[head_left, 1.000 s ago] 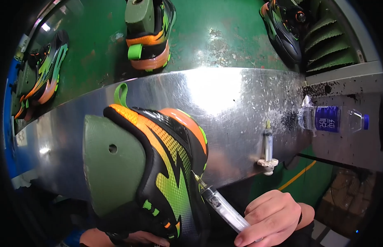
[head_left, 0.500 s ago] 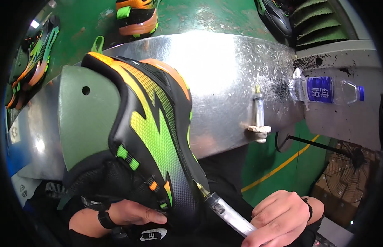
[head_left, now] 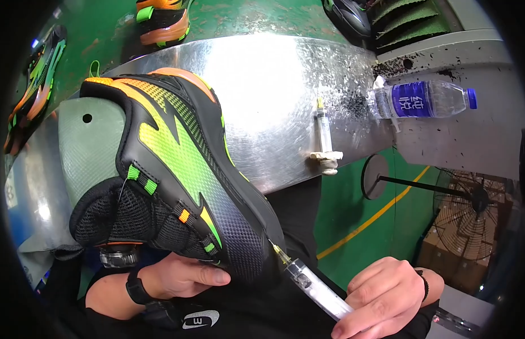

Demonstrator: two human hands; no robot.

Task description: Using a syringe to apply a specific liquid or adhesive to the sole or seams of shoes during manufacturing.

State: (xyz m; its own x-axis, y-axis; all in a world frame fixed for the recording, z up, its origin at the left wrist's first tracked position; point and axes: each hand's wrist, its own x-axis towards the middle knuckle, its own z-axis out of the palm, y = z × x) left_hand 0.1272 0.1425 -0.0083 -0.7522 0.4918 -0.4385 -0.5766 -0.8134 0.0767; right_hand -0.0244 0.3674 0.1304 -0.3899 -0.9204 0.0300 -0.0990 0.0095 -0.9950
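Holding a black athletic shoe with a green-to-orange mesh side panel close above the lap, the person steadies it from below with the left hand; that grip is curled under the shoe's collar, thumb pressed along the lower edge. At the shoe's toe end, the right hand pinches a clear plastic syringe with a yellow-hubbed needle, fingers wrapped round the barrel, and the needle tip meets the seam where the upper joins the sole. A pale green moulded form sits behind the shoe's heel.

The step in hand looks like feeding fluid, probably glue, into the toe seam. Judging from the pose, the next move calls for a steady squeeze on the plunger while the left hand keeps the shoe from twisting, so the needle stays in the joint.

Beyond the shoe lies the shiny metal counter, and on it, right of the shoe, a second syringe standing needle-up on a wad of white tape. Further right of the shoe lies a clear water bottle with a blue label and cap. More shoes of the same colours rest on the green surface beyond the counter.
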